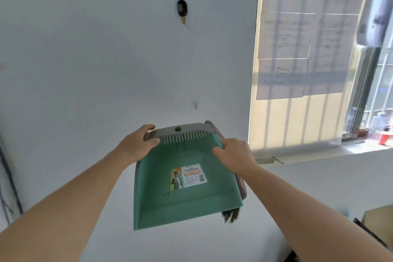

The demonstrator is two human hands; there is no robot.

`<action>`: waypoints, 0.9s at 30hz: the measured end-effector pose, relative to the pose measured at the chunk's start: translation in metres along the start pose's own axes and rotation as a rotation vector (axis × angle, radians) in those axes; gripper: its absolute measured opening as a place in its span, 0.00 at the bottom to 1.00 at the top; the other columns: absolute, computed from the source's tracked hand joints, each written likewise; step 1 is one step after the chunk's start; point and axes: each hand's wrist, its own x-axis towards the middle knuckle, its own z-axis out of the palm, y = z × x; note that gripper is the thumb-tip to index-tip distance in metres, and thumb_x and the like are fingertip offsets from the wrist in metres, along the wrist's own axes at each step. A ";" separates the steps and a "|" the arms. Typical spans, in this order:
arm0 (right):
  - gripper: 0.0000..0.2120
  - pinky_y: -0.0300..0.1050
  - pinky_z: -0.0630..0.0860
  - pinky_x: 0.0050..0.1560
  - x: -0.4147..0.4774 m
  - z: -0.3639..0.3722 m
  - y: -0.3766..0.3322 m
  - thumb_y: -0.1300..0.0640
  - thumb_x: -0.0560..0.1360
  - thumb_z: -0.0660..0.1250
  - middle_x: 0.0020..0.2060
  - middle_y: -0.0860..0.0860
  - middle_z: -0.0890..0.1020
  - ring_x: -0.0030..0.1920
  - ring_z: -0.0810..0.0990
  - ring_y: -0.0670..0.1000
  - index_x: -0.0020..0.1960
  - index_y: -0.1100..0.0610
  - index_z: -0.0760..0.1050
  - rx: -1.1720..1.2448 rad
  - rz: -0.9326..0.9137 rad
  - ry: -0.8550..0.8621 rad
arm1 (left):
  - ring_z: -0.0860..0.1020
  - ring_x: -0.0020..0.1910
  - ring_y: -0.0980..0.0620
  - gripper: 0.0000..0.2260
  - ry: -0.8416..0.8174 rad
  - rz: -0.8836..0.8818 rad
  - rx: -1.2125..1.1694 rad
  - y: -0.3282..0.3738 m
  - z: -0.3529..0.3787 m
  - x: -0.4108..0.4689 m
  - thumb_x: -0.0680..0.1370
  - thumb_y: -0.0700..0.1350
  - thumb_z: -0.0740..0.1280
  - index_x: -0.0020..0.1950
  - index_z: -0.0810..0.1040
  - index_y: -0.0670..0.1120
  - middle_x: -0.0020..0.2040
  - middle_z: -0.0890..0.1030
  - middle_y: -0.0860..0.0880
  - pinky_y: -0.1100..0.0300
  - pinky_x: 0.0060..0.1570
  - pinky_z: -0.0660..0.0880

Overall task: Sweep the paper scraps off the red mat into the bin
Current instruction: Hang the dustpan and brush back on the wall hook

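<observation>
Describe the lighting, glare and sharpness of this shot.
Head view: daylight from the window at right washes out the outdoors and backlights the taped papers, bar shadows showing through; the label on the dustpan reads sharp; the window frame leans from wide-angle distortion.

A white wall (pixel 85 59) has a small black thing (pixel 182 8) stuck on it and a tiny hook (pixel 195 105) lower down. Sheets of paper (pixel 297 38) hang over the window (pixel 378 83). A red cup (pixel 384 137) stands on the sill (pixel 361 145).
</observation>
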 end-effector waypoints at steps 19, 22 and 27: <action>0.10 0.46 0.72 0.41 0.128 -0.045 0.000 0.51 0.77 0.59 0.44 0.52 0.76 0.41 0.76 0.55 0.49 0.48 0.78 -0.270 0.091 0.453 | 0.76 0.61 0.44 0.23 0.074 0.155 -0.034 0.017 0.042 0.153 0.81 0.39 0.56 0.76 0.67 0.51 0.70 0.74 0.44 0.59 0.54 0.73; 0.11 0.46 0.70 0.43 0.145 -0.055 -0.011 0.54 0.78 0.59 0.47 0.53 0.74 0.43 0.74 0.56 0.54 0.49 0.79 -0.290 0.025 0.464 | 0.78 0.54 0.44 0.22 0.093 0.154 0.035 0.028 0.046 0.163 0.81 0.39 0.56 0.75 0.68 0.49 0.66 0.76 0.42 0.52 0.54 0.77; 0.13 0.47 0.72 0.43 0.165 -0.076 -0.025 0.54 0.78 0.58 0.46 0.54 0.73 0.43 0.74 0.56 0.57 0.51 0.79 -0.334 -0.074 0.502 | 0.78 0.51 0.44 0.22 0.101 0.169 0.198 0.036 0.054 0.175 0.81 0.39 0.58 0.75 0.67 0.48 0.63 0.78 0.40 0.53 0.50 0.78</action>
